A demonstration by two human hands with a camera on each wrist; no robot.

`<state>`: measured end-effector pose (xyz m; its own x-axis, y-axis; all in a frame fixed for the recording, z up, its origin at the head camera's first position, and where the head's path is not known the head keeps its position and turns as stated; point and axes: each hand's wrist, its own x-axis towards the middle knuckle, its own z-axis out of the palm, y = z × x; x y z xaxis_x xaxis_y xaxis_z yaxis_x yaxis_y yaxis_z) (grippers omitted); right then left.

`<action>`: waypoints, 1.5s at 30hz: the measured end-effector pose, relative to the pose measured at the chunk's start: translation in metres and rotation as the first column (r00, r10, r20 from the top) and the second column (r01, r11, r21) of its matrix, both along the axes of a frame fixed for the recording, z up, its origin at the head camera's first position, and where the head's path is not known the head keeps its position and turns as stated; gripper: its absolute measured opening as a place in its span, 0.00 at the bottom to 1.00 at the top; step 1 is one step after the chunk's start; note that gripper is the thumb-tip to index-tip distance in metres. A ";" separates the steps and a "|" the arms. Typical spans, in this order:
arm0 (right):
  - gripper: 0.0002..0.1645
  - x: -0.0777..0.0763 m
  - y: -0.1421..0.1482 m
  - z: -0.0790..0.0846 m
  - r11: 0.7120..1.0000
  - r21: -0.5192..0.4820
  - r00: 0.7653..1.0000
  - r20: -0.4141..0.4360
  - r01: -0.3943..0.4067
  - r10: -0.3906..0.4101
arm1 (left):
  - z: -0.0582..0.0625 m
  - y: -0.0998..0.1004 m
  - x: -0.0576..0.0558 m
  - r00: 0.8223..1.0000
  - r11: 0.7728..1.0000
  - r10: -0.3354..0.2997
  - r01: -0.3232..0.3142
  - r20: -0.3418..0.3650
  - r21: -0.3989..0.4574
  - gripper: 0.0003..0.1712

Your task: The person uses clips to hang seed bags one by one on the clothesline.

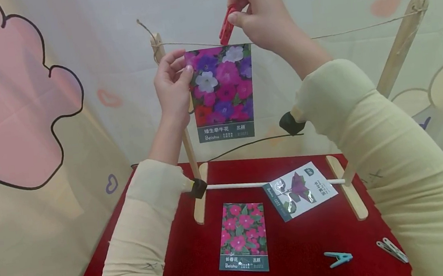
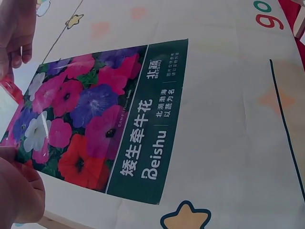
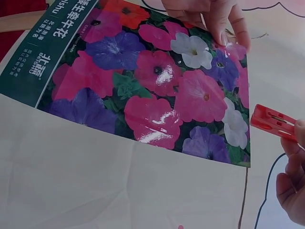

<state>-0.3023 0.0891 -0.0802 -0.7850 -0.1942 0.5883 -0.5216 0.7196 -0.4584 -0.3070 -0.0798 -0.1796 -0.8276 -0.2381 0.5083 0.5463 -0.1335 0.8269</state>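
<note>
A seed packet with pink, purple, white and red flowers (image 1: 221,88) hangs upright, its top edge at the twine (image 1: 357,30). My left hand (image 1: 174,79) pinches the packet's upper left edge between thumb and fingers. Above the top edge, my right hand (image 1: 262,15) holds a red clothespin (image 1: 227,27) between thumb and fingers, its tip pointing down at the packet's top. The right wrist view shows the red clothespin (image 3: 274,120) with its tip right at the packet's edge. In the left wrist view the packet's dark green label (image 2: 152,124) faces the camera.
Two wooden posts (image 1: 403,44) hold the twine, joined low by a white rod (image 1: 235,185). On the red cloth (image 1: 299,247) lie a pink-flower packet (image 1: 242,238), a white packet with a purple flower (image 1: 299,190), a blue clothespin (image 1: 338,258) and a white clothespin (image 1: 392,249).
</note>
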 end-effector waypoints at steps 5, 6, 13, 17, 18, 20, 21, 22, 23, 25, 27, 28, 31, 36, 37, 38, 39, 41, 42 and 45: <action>0.08 -0.001 -0.003 0.001 0.999 0.049 1.000 -0.001 0.010 -0.010 | 0.002 0.003 0.001 1.000 1.000 0.004 -0.004 0.006 0.012 0.14; 0.09 -0.001 -0.004 0.001 0.998 0.060 1.000 -0.001 0.013 -0.013 | 0.002 0.003 0.001 1.000 1.000 0.003 -0.004 0.009 0.014 0.15; 0.13 -0.001 -0.007 0.000 0.991 0.129 1.000 0.005 0.029 -0.030 | 0.004 0.007 -0.002 1.000 0.999 0.004 -0.005 0.026 0.037 0.15; 0.13 0.000 -0.009 -0.002 0.987 0.161 1.000 0.002 0.027 -0.028 | 0.003 0.008 -0.004 1.000 0.999 0.006 -0.007 0.030 0.039 0.16; 0.13 0.000 -0.010 -0.002 0.986 0.166 1.000 0.003 0.024 -0.025 | 0.002 0.008 -0.004 1.000 0.999 0.006 -0.008 0.030 0.038 0.16; 0.13 0.000 -0.010 -0.002 0.984 0.175 1.000 0.008 0.023 -0.024 | 0.002 0.008 -0.004 1.000 0.999 0.007 -0.008 0.031 0.035 0.16; 0.13 0.000 -0.011 -0.003 0.984 0.179 1.000 0.010 0.022 -0.024 | 0.002 0.008 -0.004 0.999 0.999 0.008 -0.009 0.031 0.034 0.16; 0.13 0.001 -0.011 -0.003 0.983 0.183 1.000 0.013 0.019 -0.022 | 0.002 0.008 -0.004 0.999 0.999 0.009 -0.010 0.032 0.033 0.16; 0.13 0.001 -0.011 -0.003 0.983 0.185 1.000 0.015 0.017 -0.020 | 0.002 0.008 -0.003 0.999 0.999 0.011 -0.012 0.034 0.032 0.15; 0.13 0.001 -0.011 -0.003 0.982 0.190 1.000 0.020 0.016 -0.020 | 0.002 0.008 -0.002 0.999 0.999 0.015 -0.016 0.037 0.030 0.15; 0.13 0.000 -0.011 -0.003 0.982 0.189 1.000 0.026 0.012 -0.017 | 0.001 0.008 -0.002 0.999 0.999 0.016 -0.017 0.040 0.032 0.16; 0.13 0.000 -0.011 -0.003 0.982 0.189 0.999 0.029 0.009 -0.015 | 0.001 0.008 -0.002 0.999 0.999 0.017 -0.019 0.041 0.032 0.16; 0.14 -0.001 -0.012 -0.003 0.984 0.180 0.999 0.042 -0.003 -0.005 | 0.001 0.008 -0.002 0.999 0.999 0.020 -0.022 0.048 0.034 0.16; 0.17 -0.001 -0.012 -0.005 0.987 0.155 0.998 0.064 -0.035 0.025 | 0.000 0.008 -0.002 0.998 0.999 0.021 -0.023 0.059 0.036 0.15; 0.17 -0.002 -0.012 -0.006 0.988 0.150 0.997 0.063 -0.041 0.032 | -0.001 0.007 -0.002 0.998 0.999 0.022 -0.024 0.060 0.033 0.15; 0.17 -0.002 -0.011 -0.006 0.989 0.141 0.997 0.064 -0.048 0.039 | -0.001 0.007 -0.002 0.998 0.999 0.024 -0.025 0.060 0.028 0.15; 0.18 -0.002 -0.011 -0.007 0.990 0.131 0.997 0.064 -0.056 0.048 | -0.001 0.007 -0.002 0.998 0.999 0.025 -0.026 0.060 0.025 0.15; 0.19 -0.003 -0.010 -0.008 0.992 0.100 0.995 0.072 -0.074 0.067 | -0.002 0.007 -0.001 0.998 0.999 0.027 -0.028 0.061 0.018 0.15; 0.19 -0.003 -0.010 -0.009 0.993 0.083 0.994 0.077 -0.085 0.078 | -0.002 0.007 -0.001 0.998 0.999 0.029 -0.030 0.061 0.014 0.15; 0.22 -0.004 -0.009 -0.011 0.993 0.045 0.990 0.095 -0.105 0.100 | -0.003 0.006 -0.001 0.998 1.000 0.028 -0.029 0.064 0.012 0.15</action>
